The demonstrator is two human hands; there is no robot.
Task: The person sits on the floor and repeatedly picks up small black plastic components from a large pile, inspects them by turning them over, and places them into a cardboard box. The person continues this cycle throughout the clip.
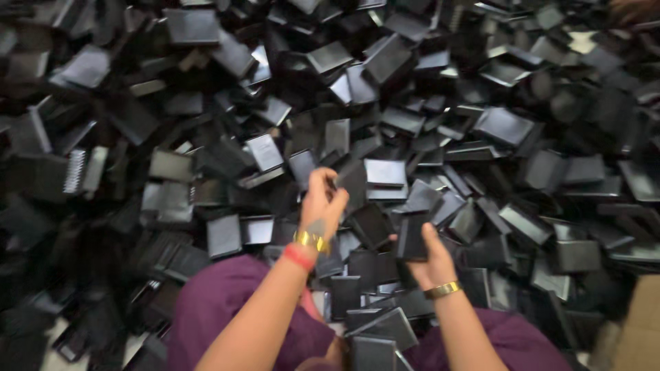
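Observation:
A huge heap of black rectangular plastic pieces [385, 172] fills the view. My left hand [322, 203], with a gold bangle and a red thread at the wrist, pinches one black piece [352, 180] at its lower left edge and holds it above the heap. My right hand [433, 257], with a gold bangle, grips another black rectangular piece [412, 235] upright. The two hands are close together just in front of my knees, which are covered in purple cloth [220, 302].
Black pieces lie piled on all sides, some flat and some tilted. A comb-like ridged piece [74, 172] shows at the left. A brown cardboard edge [639, 330] stands at the lower right. Another person's hand [632, 10] shows at the top right corner.

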